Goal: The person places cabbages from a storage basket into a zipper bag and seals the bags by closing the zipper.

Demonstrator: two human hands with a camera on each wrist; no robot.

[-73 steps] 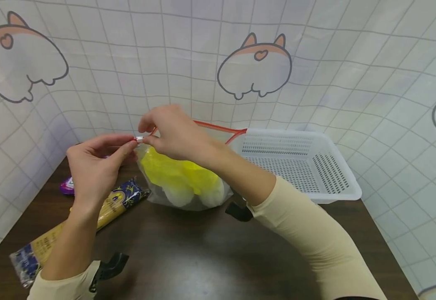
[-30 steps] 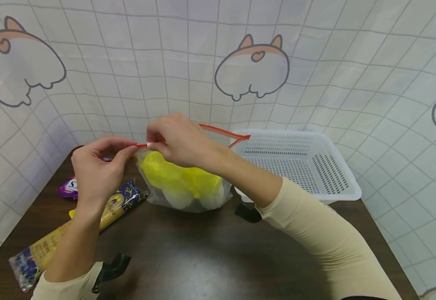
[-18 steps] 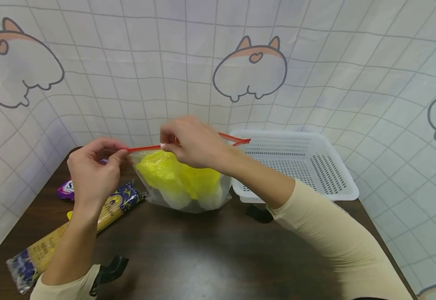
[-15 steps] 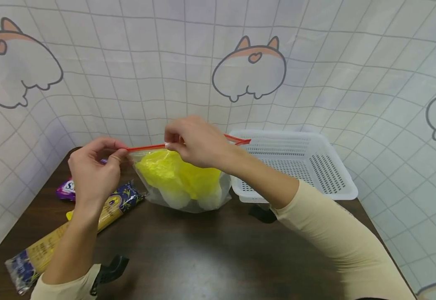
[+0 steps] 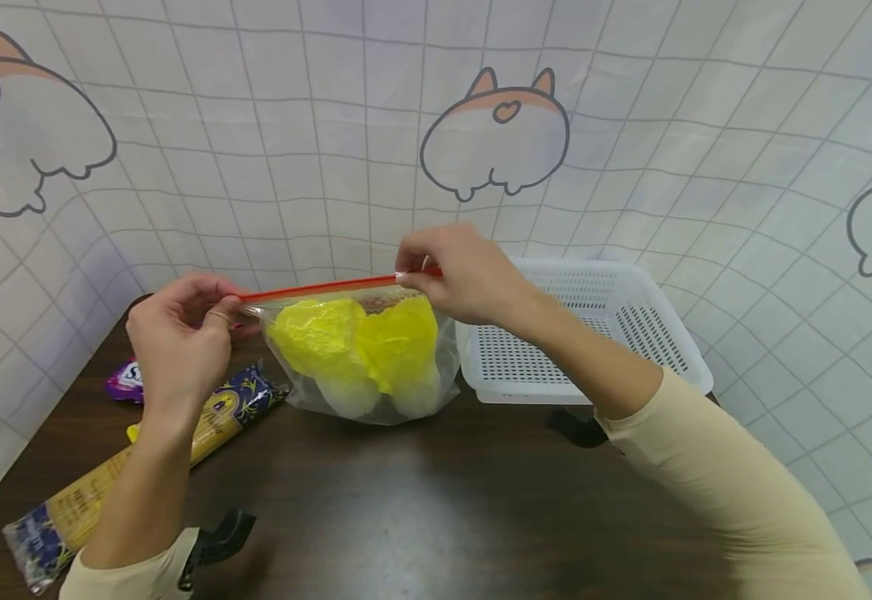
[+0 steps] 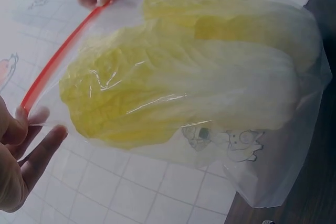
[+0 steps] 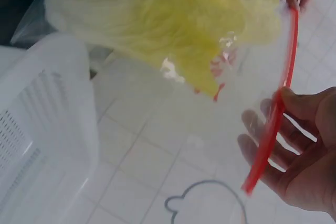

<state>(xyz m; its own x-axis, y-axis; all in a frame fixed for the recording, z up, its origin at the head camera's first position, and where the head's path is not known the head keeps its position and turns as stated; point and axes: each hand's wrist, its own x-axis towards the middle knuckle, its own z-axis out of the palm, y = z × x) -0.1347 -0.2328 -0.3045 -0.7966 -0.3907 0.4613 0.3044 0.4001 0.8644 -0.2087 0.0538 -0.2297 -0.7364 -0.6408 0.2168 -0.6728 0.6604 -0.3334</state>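
Observation:
A clear zip bag (image 5: 447, 375) with a red zip strip (image 5: 323, 288) stands upright on the table. Inside it sit two napa cabbages, the left cabbage (image 5: 323, 342) beside the right cabbage (image 5: 404, 337), pale ends down and yellow leaves up. My left hand (image 5: 181, 342) pinches the bag's top left corner. Farther right along the strip, my right hand (image 5: 469, 279) pinches at the small white slider (image 5: 403, 278). In the right wrist view, the red strip runs between the thumb and fingers (image 7: 291, 140), and its end sticks out past them.
A white perforated basket (image 5: 529, 390) stands right of the bag, partly behind the right arm. On the left lies a long pasta packet (image 5: 220, 421), partly under the left forearm. A purple packet (image 5: 127, 382) is behind it. A tile-patterned sheet (image 5: 376, 167) rises behind the dark table (image 5: 398, 517).
My right hand has slid rightward along the red strip from the left corner with the slider. The strip's two sides, apart before, now lie together behind it. The left hand keeps its pinch.

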